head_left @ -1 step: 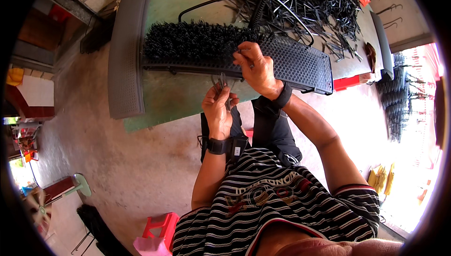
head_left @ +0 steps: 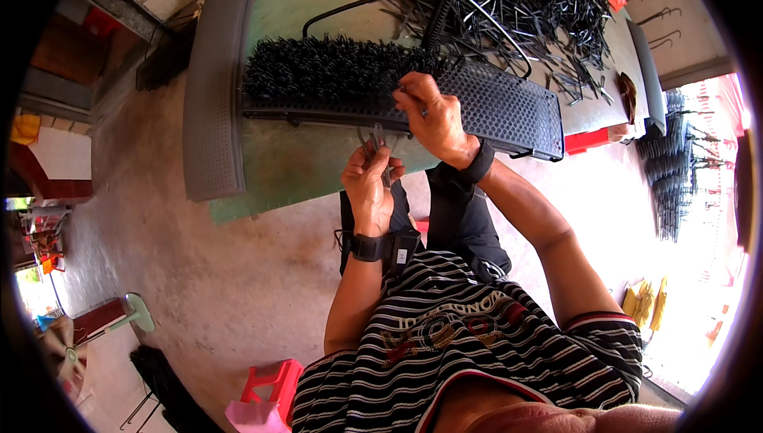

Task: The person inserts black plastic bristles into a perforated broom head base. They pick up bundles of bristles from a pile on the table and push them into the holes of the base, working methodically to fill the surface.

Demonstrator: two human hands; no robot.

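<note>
A long black perforated panel (head_left: 509, 107) lies across the green table (head_left: 294, 163). Its left half is packed with upright black bristle-like pins (head_left: 326, 75). My right hand (head_left: 433, 119) rests on the panel's near edge at the end of the filled part, fingers pinched on a small black pin against the holes. Just below the edge, my left hand (head_left: 372, 187) is closed around a small bunch of thin dark pins (head_left: 375, 141), which stick up toward the panel. Both wrists wear black bands.
A big heap of loose black pins (head_left: 524, 0) covers the table's far right. A grey perforated panel (head_left: 211, 83) lies along the table's left end. Orange bags sit at the far edge. A red stool (head_left: 270, 385) stands on the concrete floor.
</note>
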